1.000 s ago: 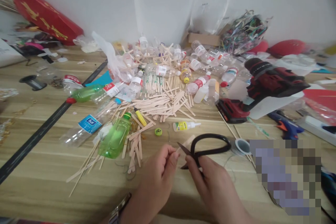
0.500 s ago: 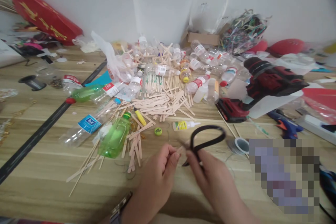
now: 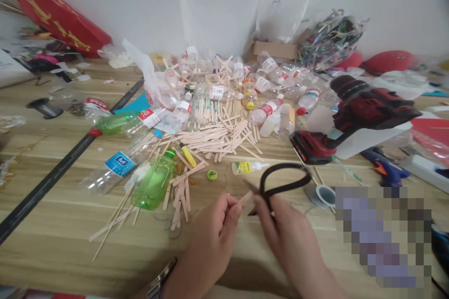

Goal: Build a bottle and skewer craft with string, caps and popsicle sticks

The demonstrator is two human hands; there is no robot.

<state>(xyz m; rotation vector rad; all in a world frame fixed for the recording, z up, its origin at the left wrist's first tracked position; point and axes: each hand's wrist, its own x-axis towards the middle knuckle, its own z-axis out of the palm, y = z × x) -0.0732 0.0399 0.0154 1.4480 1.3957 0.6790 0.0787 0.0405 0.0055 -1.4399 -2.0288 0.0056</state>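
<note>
Between the thumb and fingers of my left hand [image 3: 215,236] is a short wooden craft stick [image 3: 246,198], its end poking out to the right. My right hand [image 3: 294,236] grips black-handled scissors [image 3: 302,181]. The blades are spread apart close to the stick's end; whether they touch it I cannot tell. Just beyond them lies a small glue bottle [image 3: 244,167] with a yellow label. A round green cap [image 3: 212,175] rests left of it. More craft sticks [image 3: 181,198] lie loosely piled to the left of my left hand.
A green bottle [image 3: 154,182] and a clear bottle with a blue label [image 3: 114,168] lie at left. A red and black drill [image 3: 368,107] stands at right near a wire spool [image 3: 324,195] and a blue glue gun [image 3: 384,168]. Several plastic bottles crowd the back.
The scissors and my right hand have shifted a little right, away from my left hand. More of the craft stick shows now. The whole view has moved slightly.
</note>
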